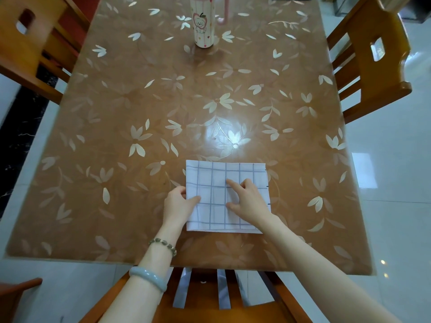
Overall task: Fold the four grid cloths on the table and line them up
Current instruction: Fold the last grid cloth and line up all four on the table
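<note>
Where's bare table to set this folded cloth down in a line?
Free: the broad stretch of brown floral-covered table between the white grid cloth and the cream cartoon-printed tumbler at the far end, plus the strips left and right of the cloth. Crowded only near the front edge, where the left hand grips it and the right hand rests on it.

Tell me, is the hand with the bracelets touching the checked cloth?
Touching. The head view shows the left hand pinching the grid cloth at its left edge, thumb on top.
</note>
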`<state>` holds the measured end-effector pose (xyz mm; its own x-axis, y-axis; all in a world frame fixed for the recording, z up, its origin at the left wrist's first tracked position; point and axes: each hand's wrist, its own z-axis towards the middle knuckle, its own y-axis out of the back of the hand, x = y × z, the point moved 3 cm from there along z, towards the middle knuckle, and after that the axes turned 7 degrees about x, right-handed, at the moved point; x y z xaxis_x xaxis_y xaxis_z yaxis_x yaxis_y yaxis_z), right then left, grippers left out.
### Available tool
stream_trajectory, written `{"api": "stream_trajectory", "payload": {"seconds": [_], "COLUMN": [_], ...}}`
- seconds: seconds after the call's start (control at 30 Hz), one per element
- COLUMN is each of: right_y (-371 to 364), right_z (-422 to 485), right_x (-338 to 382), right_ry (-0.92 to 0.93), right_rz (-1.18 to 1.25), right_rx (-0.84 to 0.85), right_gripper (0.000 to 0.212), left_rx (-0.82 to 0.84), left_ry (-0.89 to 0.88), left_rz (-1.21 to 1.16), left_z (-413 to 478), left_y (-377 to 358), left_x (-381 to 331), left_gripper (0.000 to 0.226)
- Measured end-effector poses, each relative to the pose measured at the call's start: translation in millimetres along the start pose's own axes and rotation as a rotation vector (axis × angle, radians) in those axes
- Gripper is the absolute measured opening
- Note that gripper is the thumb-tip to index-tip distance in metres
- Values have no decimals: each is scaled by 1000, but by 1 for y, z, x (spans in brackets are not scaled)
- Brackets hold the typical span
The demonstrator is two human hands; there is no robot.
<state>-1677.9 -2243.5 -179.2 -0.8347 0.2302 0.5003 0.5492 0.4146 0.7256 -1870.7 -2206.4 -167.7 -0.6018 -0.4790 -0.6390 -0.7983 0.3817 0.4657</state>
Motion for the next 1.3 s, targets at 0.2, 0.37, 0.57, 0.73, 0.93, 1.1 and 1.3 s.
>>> {"api": "stream_trajectory", "payload": {"seconds": [0.2, 0.37, 0.57, 0.73, 0.93, 1.1, 1.3], "right_y": [-11, -26, -28, -29, -31, -31, 1], "right_z": [4, 12, 16, 16, 20, 23, -1], "right_x": [22, 51, 57, 58, 57, 53, 11], "right_ry": [2, 29, 47, 42, 17, 34, -128], "right_rz": [7, 5, -18, -57, -62, 113, 975], "right_rx": [34, 76, 130, 194, 202, 166, -111], "right_gripper": [72, 73, 81, 102, 110, 62, 31], "left_rx": [0, -41, 129, 263, 232, 271, 274], "left_ry": [-95, -90, -93, -117, -236, -299, -340], "left_rz": [27, 49, 71, 138, 180, 196, 188], "left_z": [-9, -11, -21, -43, -61, -72, -71], "left_y": [28, 57, 60, 57, 45, 8, -34], "left_x": [6, 19, 23, 12, -21, -37, -50], "left_gripper": [10, 10, 21, 44, 58, 62, 60]}}
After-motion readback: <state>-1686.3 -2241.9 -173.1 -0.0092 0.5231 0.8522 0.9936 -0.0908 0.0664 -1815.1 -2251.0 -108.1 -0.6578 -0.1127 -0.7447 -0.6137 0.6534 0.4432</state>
